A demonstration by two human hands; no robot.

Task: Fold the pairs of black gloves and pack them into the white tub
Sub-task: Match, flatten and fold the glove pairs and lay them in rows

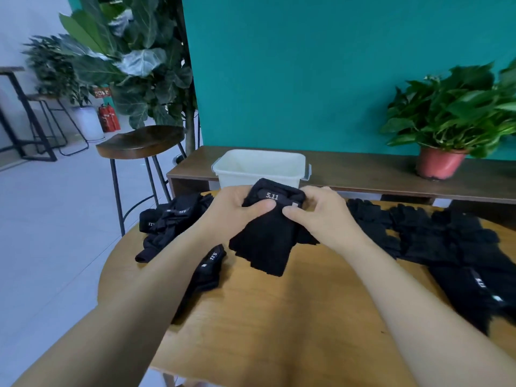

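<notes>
Item one: a black knit glove bundle [265,236], soft and fuzzy, oblong, held above the middle of the round wooden tabletop [279,317]. Its long axis runs away from us: the cuff, bearing a grey "5.11" tab, points toward the white tub [259,166], and the blunt finger end points back at us, low over the wood. We hold it at the cuff. The left hand [234,210] has its grip closed on it, thumb on top, and the right hand [321,213] pinches the other side. Whether it is one glove or two stacked, we cannot tell. Item two: the tub, smooth rectangular plastic, just beyond the bundle. Item three: loose black gloves [167,222] heaped left and more gloves [446,247] spread flat right.
</notes>
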